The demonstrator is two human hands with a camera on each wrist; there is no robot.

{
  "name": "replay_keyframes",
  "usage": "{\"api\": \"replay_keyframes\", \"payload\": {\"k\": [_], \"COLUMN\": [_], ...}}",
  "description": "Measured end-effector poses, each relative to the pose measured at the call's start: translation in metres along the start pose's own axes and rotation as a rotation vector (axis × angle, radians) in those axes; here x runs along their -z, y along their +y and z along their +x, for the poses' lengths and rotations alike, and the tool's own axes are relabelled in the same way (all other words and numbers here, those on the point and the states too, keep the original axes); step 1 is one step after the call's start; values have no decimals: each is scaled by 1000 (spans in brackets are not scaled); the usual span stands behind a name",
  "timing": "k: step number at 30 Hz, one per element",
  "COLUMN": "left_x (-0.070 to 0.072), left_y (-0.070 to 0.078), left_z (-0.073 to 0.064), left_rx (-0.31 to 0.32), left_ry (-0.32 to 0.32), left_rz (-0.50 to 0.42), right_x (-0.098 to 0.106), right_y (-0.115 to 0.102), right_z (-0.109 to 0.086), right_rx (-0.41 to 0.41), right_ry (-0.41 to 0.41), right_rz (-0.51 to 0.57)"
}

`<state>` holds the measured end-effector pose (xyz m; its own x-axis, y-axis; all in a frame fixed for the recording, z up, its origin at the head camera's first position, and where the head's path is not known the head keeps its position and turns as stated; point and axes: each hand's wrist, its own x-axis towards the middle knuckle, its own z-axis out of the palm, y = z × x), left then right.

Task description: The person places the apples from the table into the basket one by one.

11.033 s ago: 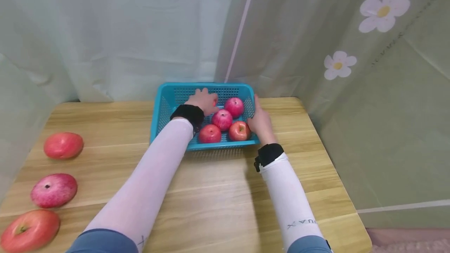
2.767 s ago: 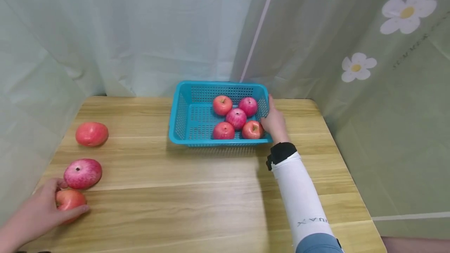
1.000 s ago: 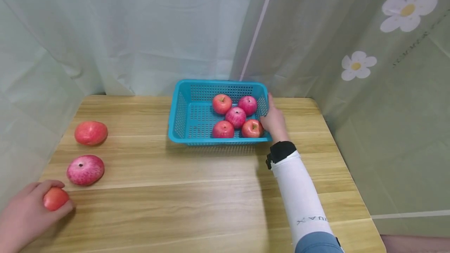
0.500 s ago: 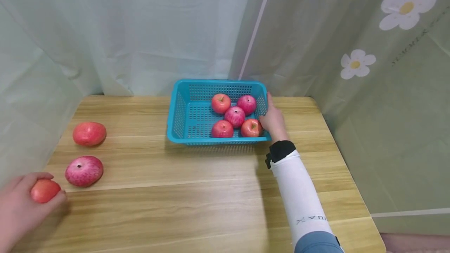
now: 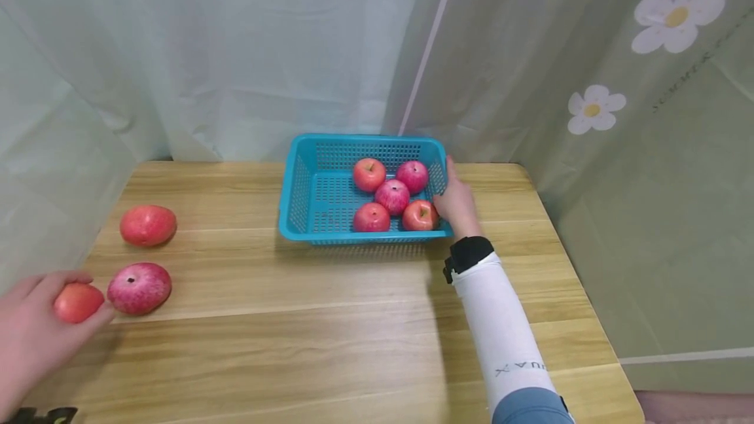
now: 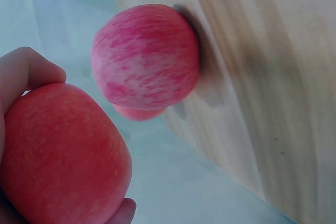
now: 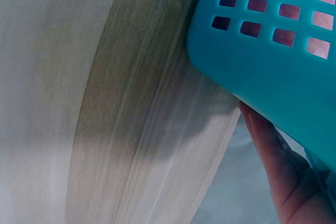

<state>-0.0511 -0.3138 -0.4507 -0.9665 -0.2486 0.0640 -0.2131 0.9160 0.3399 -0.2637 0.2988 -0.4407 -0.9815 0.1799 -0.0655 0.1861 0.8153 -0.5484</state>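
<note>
My left hand (image 5: 35, 326) grips a red apple (image 6: 65, 156) at the left of the head view, thumb on one side and fingers on the other. Just right of it lies a streaked pink apple (image 5: 139, 288) on the table, and behind that a red apple (image 5: 148, 226). With my right hand (image 5: 458, 205) I hold the right side of a blue plastic basket (image 5: 294, 235), thumb at the inner side of the rim. In the right wrist view, fingers (image 7: 270, 156) lie against its outer wall. Several red and pink apples (image 5: 391, 197) sit in the basket's right half.
The wooden table (image 5: 330, 345) has its back edge by a pale green curtain (image 5: 265, 51). More curtain (image 5: 648, 247), printed with white flowers, hangs along the right side. The basket stands at the back middle, close to the curtain.
My left hand left the basket, where a red apple now sits, then took the front apple from the table and moved it left and slightly back. My right hand stays at the basket.
</note>
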Motion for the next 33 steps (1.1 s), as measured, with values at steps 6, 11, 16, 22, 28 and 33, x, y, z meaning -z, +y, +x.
{"api": "replay_keyframes", "payload": {"k": [6, 11, 16, 22, 28, 33], "left_x": [4, 6, 9, 9, -2, -10], "left_y": [9, 20, 34, 62, 84, 102], "left_z": [9, 18, 26, 34, 39, 44], "left_rx": [-52, -113, -164, -228, -383, -466], "left_ry": [1, -1, -39, -8, 116, 138], "left_rz": [-13, -40, -59, -113, -197, -233], "right_x": [-2, -2, -3, -3, -2, 0], "right_y": [0, 0, 0, 1, 1, 0], "right_z": [2, 2, 1, 2, 0, 0], "right_rx": [-12, -20, -16, -16, -11, -9], "right_ry": [0, -3, 1, 2, 0, 4], "right_rz": [2, 3, 9, -5, -9, -2]}}
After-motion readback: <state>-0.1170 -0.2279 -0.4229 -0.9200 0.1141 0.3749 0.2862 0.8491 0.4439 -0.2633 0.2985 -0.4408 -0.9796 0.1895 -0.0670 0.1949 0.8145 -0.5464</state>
